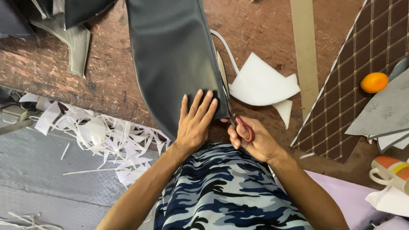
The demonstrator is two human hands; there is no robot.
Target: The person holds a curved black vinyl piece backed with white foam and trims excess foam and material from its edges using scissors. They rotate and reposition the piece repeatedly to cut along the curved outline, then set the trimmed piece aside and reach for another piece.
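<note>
— What's on the bench?

— A black leatherette panel [172, 55], lying flat and hanging over the near edge of the worn table [106, 81]. I judge it light, limp and slick, so it wants pinning near the cut.

— Your grip?

— My left hand [195, 121] lies open, fingers spread, pressing its lower right corner. My right hand [251, 138] is closed through the red handles of the scissors [234, 115], blades along its right edge, white foam [260, 83] just beside. White trimmings [106, 136] litter the floor.
</note>
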